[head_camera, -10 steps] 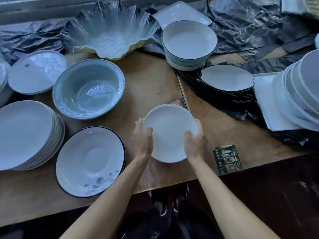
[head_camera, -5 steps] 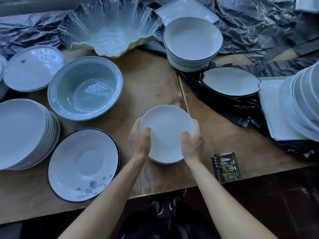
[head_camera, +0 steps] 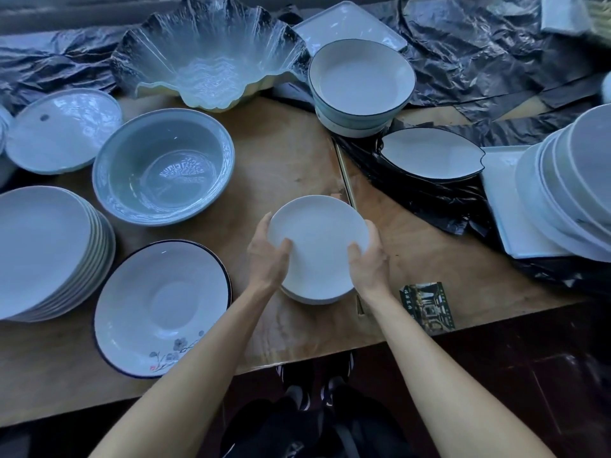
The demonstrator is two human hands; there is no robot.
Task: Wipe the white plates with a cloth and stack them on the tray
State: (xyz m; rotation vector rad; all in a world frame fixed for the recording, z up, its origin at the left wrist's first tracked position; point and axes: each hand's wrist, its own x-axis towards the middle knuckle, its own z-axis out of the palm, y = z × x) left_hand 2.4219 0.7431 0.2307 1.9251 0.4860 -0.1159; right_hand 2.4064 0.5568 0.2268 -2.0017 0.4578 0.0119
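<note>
A small white plate is held above the wooden table, near its front edge. My left hand grips its left rim, thumb on the upper face. My right hand grips the right rim the same way. Beneath it a second rim shows, so this may be a short stack. A stack of larger white plates sits at the left. At the far right more white plates lean on a white rectangular tray. No cloth is in view.
A flower-painted dark-rimmed dish lies left of my hands, a grey-green bowl behind it. A ruffled glass bowl, stacked dark-rimmed bowls, a leaf-shaped dish and black plastic sheeting fill the back. A small printed card lies at the table edge.
The small plate has stayed in both hands at about the same spot near the table's front edge. My head camera has shifted slightly, so the scene slid a little.
</note>
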